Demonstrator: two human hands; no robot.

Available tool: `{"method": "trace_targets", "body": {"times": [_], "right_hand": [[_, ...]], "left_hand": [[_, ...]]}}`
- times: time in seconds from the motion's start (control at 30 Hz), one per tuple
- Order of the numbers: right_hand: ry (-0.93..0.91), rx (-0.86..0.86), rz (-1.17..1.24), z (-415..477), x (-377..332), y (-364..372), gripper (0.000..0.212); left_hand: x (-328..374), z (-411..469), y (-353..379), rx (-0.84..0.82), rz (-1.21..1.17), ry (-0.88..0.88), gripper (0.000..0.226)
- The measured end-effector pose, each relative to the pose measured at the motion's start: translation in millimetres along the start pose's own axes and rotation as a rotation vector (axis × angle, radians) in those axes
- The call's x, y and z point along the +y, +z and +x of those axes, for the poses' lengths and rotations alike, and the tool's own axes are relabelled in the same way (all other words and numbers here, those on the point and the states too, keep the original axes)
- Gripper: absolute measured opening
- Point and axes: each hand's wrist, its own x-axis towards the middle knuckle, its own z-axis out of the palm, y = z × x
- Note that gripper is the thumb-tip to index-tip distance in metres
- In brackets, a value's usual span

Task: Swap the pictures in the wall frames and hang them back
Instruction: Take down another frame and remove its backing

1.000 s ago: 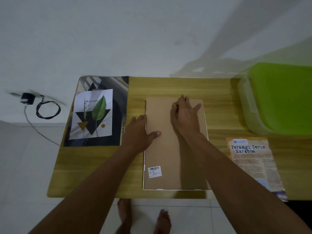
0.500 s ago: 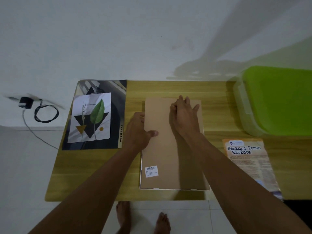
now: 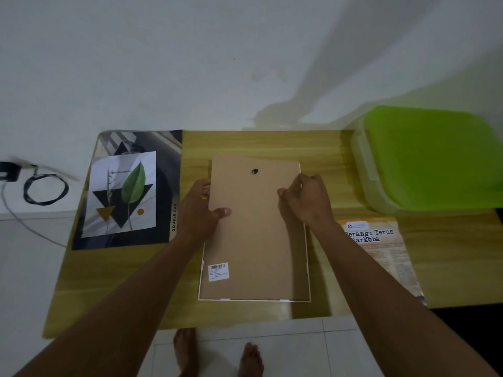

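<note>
Grip has changed: a second ago the right hand [image 3: 307,202] lay over the far middle of the brown fibreboard backing board [image 3: 253,235]. Now its fingers curl on the right edge, while the left hand [image 3: 198,210] grips the left edge, thumb on top. The far end has risen out of the thin white frame [image 3: 309,281], baring a small black hanger [image 3: 255,171]. I judge the back is coming off, ready for the swap. The board lies mid-tabletop [image 3: 245,142], long axis running away from the person, hanger end towards the wall, slightly skewed.
</note>
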Motion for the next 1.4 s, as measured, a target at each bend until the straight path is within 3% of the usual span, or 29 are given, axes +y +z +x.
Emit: {"method": "trace_targets", "body": {"times": [0.13,0.3,0.47,0.53,0.77,1.17,1.4], "right_hand": [[0.071,-0.018,0.21,0.4,-1.7,-8.5,0.065],[0.068,-0.187,0.483,-9.8,-0.9,-16.7,0.088],[0.097,-0.223,0.613,-21.3,12.1,-13.1,0.061],[0.097,-0.23,0.651,-26.5,15.2,-13.2,0.06],[0.063,-0.412,0.749,-35.2,10.0,-22.2,0.096],[0.072,-0.245,0.855,-66.9,-0.4,-38.7,0.085],[0.07,-0.149,0.972,-93.2,-15.4,-66.7,0.062]], "left_hand": [[-1.9,-0.4,-0.8,0.012,0.002,0.016,0.071],[-1.0,0.8,-4.1,-0.009,-0.004,0.01,0.072],[2.8,-1.7,-11.6,-0.029,0.013,0.004,0.075],[6.2,-4.7,-14.7,-0.034,0.021,0.022,0.075],[9.3,-7.2,-25.2,-0.119,0.081,-0.023,0.084],[44.9,-28.0,-58.9,-0.161,-0.135,-0.024,0.081],[71.0,-62.9,-76.9,-0.116,-0.26,-0.026,0.073]]}}
